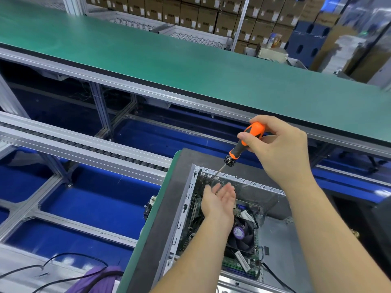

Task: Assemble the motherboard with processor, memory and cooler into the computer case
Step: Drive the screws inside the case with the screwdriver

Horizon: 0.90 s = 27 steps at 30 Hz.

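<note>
the right hand (279, 149) grips the orange-and-black screwdriver (243, 144), tip angled into the open grey metal computer case (249, 185) holding the green motherboard (241, 265); the left hand (218, 201), fingers straight, steadies beside its shaft.

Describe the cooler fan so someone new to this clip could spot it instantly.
Start at the open metal computer case at the bottom centre. Inside lies the motherboard, and on it, just below the left hand, sits the cooler fan: dark and square, the only part with a round purple hub label.
</note>
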### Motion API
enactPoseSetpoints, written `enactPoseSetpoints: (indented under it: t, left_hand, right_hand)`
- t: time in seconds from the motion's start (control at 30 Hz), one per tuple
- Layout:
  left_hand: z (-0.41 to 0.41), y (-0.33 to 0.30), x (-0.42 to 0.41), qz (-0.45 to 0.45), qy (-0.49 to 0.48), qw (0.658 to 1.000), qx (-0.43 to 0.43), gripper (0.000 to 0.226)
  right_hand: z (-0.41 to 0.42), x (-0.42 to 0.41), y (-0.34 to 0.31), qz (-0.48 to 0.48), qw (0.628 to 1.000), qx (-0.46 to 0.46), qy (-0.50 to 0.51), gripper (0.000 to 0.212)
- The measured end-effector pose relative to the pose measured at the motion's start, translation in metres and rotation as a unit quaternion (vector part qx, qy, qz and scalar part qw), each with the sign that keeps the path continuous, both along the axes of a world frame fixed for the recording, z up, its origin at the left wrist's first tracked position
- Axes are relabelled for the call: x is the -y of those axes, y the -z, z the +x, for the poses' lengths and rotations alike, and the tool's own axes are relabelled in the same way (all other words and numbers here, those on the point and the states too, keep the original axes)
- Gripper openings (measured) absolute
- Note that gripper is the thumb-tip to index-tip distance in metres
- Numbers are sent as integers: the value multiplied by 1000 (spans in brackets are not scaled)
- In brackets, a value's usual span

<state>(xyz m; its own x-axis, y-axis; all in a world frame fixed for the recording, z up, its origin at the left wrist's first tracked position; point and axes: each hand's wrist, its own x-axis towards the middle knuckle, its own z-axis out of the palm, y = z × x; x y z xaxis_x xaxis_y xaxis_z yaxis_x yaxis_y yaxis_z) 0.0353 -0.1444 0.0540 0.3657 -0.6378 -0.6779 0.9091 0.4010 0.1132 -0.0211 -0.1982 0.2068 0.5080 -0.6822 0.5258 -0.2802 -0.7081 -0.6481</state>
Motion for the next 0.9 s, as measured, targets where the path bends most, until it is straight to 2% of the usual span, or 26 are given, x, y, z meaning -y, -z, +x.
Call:
enactPoseSetpoints:
  t: [0.17,0.37,0.57,0.63,0.67,0.7,0.73,0.77,0.8,0.83,0.87,0.9]
  left_hand:
    - [18,3,-2,-44,-43,997,-39,28]
    - [33,8,-2,-46,-21,996,-69,19]
    - [34,8,-4,-48,-22,997,-55,16]
    - [30,5,-4,1,12,1000,-7,17]
    - [25,5,-4,69,53,995,50,19]
    - [16,6,-6,148,101,975,131,21]
    - [6,5,-10,207,151,938,233,22]
    - [-4,3,-16,232,203,884,351,22]
    - [-12,0,-22,234,256,810,473,21]
    - [-14,-5,-27,232,292,720,585,22]
    - [-10,-11,-32,236,298,633,674,23]
    - [-1,-20,-37,242,274,572,734,23]
  right_hand:
    - [-2,0,1,-3,1000,-9,5,23]
    - [2,-2,-1,-1,1000,-16,-17,30]
    - [4,2,-12,-5,990,-112,-81,50]
    - [5,4,-17,-4,985,-137,-106,52]
    - [6,6,-19,-9,984,-143,-107,50]
    - [7,8,-19,-14,984,-145,-105,47]
    - [8,10,-20,-16,984,-142,-101,45]
    - [9,10,-21,-16,985,-138,-97,42]
    - [11,10,-21,-16,986,-134,-93,41]
    - [12,10,-20,-21,987,-130,-88,41]
    - [14,11,-20,-29,988,-125,-84,42]
    - [15,11,-20,-33,989,-119,-84,43]
